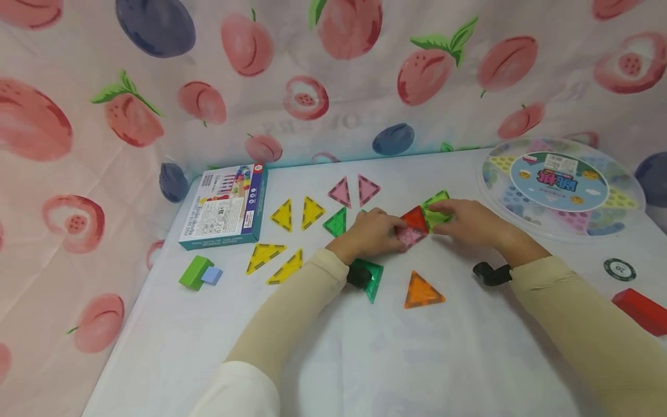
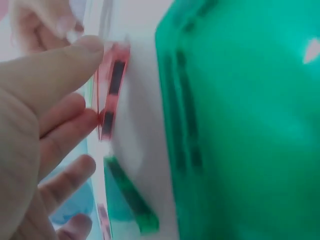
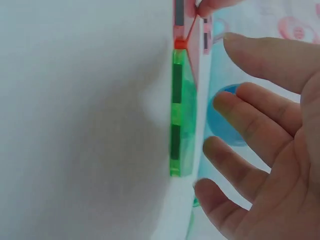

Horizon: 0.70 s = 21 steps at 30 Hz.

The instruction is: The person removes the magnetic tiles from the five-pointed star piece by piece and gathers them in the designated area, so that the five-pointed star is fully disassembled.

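Note:
A pink triangular magnetic tile (image 1: 409,236), a red triangular tile (image 1: 415,219) and a light green tile (image 1: 438,213) lie edge to edge. My left hand (image 1: 371,233) pinches the pink tile between thumb and fingers; the left wrist view shows its thumb tip (image 2: 90,44) at one end of that tile. Around the light green tile is my right hand (image 1: 469,223), its fingers relaxed and spread. Seen from the right wrist, these fingers (image 3: 227,102) stand apart from the light green tile's edge (image 3: 176,115).
Yellow triangles (image 1: 282,215), two pink triangles (image 1: 369,189) and green triangles (image 1: 335,222) lie left and behind. Nearer me are a dark green tile (image 1: 373,278) and an orange triangle (image 1: 421,291). A box (image 1: 224,205), green block (image 1: 195,272), round clear case (image 1: 560,179) and red block (image 1: 642,310) flank them.

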Each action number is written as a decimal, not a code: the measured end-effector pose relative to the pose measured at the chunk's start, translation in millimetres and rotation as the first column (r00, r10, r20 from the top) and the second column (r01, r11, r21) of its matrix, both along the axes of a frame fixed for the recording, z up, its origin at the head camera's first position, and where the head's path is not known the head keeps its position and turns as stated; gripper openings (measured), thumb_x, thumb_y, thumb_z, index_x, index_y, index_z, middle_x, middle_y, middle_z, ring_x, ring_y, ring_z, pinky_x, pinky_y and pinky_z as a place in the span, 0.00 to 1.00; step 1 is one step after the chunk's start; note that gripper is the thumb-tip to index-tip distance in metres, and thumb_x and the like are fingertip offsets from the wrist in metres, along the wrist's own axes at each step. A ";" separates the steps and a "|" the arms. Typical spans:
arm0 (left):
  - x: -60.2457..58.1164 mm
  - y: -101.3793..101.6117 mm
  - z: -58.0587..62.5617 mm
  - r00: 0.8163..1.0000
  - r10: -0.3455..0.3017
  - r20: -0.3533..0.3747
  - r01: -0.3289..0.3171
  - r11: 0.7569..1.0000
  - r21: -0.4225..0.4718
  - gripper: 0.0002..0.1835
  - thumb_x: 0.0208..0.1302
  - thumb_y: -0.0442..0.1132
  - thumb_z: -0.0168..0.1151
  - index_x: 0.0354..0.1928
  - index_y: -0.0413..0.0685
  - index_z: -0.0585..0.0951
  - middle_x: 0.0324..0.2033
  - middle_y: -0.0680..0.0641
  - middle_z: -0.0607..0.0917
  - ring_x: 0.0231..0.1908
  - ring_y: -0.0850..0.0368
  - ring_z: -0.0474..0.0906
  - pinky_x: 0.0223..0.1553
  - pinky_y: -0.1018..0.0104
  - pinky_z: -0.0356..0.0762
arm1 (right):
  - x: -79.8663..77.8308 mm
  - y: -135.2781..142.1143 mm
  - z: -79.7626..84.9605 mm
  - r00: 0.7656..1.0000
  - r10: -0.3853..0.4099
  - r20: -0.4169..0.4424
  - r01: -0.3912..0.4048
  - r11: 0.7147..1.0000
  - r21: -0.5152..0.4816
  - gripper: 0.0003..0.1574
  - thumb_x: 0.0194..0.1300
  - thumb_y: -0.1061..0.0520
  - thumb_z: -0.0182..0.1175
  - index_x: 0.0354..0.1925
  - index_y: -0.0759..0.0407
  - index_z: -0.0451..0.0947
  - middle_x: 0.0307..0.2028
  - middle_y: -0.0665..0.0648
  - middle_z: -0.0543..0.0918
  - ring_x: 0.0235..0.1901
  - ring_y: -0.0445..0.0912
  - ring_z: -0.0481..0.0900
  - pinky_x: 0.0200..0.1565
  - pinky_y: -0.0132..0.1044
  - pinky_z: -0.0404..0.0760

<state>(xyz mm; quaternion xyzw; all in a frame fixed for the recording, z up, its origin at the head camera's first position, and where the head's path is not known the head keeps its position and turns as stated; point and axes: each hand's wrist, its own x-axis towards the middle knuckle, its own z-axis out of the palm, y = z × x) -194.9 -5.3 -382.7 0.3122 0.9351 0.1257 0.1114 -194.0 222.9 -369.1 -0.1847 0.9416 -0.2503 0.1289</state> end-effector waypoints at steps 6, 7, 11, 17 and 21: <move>1.2 10.9 -0.3 0.999 0.033 -0.038 -0.034 0.999 -0.038 0.26 0.52 0.58 0.61 0.54 0.62 0.75 0.45 0.60 0.78 0.52 0.57 0.62 0.44 0.60 0.58 | -17.1 -6.4 -10.7 0.999 0.000 -0.032 0.001 1.000 0.010 0.36 0.56 0.52 0.61 0.61 0.60 0.63 0.57 0.65 0.67 0.55 0.60 0.63 0.53 0.57 0.60; 1.4 11.8 -0.4 0.999 0.034 -0.037 -0.035 0.999 -0.037 0.26 0.52 0.57 0.61 0.54 0.62 0.75 0.45 0.60 0.78 0.52 0.57 0.62 0.44 0.60 0.58 | -18.6 -6.2 -12.8 0.999 0.002 -0.040 -0.001 1.000 0.013 0.36 0.56 0.53 0.61 0.61 0.60 0.63 0.57 0.65 0.67 0.55 0.60 0.63 0.53 0.57 0.60; 0.4 13.7 -1.1 1.000 0.021 -0.013 -0.021 0.999 -0.037 0.25 0.54 0.56 0.61 0.55 0.63 0.74 0.44 0.60 0.78 0.53 0.57 0.60 0.44 0.60 0.57 | -21.3 -4.3 -17.5 0.997 0.015 -0.070 -0.013 0.999 0.032 0.36 0.57 0.51 0.61 0.61 0.61 0.64 0.57 0.65 0.67 0.55 0.60 0.63 0.54 0.56 0.60; -5.9 11.0 1.2 0.999 -0.002 0.033 0.003 0.999 -0.034 0.22 0.58 0.51 0.58 0.57 0.66 0.72 0.47 0.60 0.76 0.54 0.58 0.59 0.46 0.59 0.55 | -21.6 -5.0 -17.7 0.996 0.010 -0.093 -0.002 0.997 0.078 0.34 0.58 0.49 0.60 0.60 0.61 0.65 0.57 0.66 0.67 0.54 0.62 0.64 0.53 0.57 0.60; -12.7 9.7 3.1 0.999 -0.014 0.047 0.016 0.999 -0.049 0.22 0.59 0.49 0.57 0.57 0.66 0.72 0.50 0.59 0.75 0.55 0.58 0.59 0.46 0.58 0.54 | -21.5 -5.8 -16.8 0.996 0.006 -0.086 0.006 0.990 0.140 0.33 0.59 0.47 0.58 0.59 0.60 0.67 0.58 0.65 0.67 0.54 0.62 0.64 0.49 0.58 0.63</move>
